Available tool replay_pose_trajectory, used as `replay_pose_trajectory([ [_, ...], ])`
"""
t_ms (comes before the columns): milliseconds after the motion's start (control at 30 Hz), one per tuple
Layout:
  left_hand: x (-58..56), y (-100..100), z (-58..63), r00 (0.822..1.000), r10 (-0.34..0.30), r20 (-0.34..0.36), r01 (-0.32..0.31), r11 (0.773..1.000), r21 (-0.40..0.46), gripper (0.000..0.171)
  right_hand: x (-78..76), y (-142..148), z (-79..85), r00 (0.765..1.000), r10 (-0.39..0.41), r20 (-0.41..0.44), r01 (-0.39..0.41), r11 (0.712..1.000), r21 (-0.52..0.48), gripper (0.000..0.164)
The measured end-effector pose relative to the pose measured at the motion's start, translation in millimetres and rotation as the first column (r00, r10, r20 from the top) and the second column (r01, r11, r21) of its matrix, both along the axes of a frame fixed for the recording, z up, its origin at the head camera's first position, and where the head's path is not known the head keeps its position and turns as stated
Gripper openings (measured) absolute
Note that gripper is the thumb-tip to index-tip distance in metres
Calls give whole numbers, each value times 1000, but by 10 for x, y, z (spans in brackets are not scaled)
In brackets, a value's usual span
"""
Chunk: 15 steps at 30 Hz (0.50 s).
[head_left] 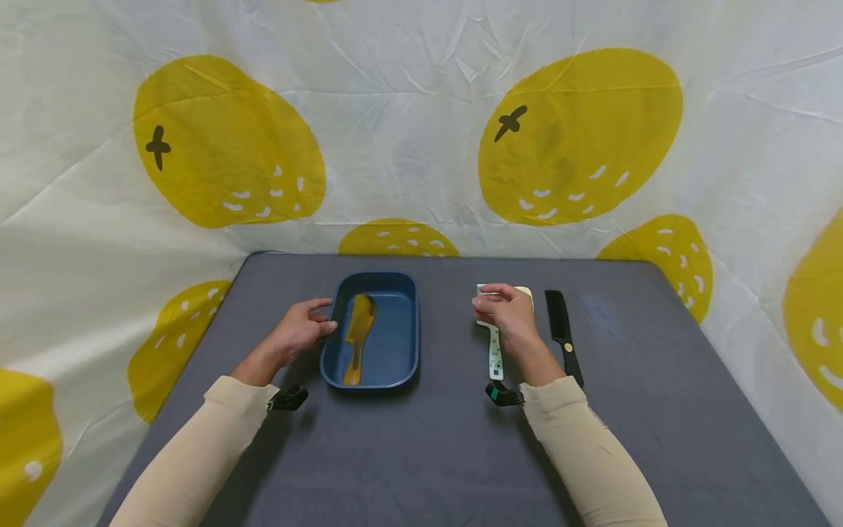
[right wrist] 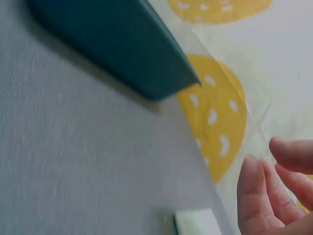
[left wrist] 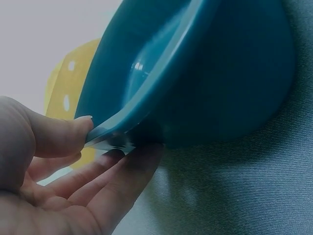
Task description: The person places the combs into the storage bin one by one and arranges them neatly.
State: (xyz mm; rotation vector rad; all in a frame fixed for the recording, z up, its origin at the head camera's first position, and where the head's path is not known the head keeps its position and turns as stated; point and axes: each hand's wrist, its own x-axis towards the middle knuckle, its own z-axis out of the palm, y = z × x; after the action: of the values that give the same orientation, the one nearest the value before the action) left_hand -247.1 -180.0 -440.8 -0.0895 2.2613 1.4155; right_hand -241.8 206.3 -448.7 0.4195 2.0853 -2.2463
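On grey table [head_left: 421, 461]: round-cornered blue tray [head_left: 396, 344], amber comb [head_left: 359, 329] inside, perhaps translucent.

Is closed in far, left and right by white cloth [head_left: 408, 168], creased and printed with big, white-flecked yellow fruits [head_left: 579, 139]. Holds a plain grey table [head_left: 421, 454], set close to the far cloth. Takes soft light, with blurred shadows [head_left: 252, 468].
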Motion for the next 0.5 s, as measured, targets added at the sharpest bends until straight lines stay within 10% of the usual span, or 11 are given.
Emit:
replay_pose_trajectory([
  [500,25,22,5,1000,3,-7,-3,1000,-7,66,156,217,-292,979,-199,47,177,940,293,38],
])
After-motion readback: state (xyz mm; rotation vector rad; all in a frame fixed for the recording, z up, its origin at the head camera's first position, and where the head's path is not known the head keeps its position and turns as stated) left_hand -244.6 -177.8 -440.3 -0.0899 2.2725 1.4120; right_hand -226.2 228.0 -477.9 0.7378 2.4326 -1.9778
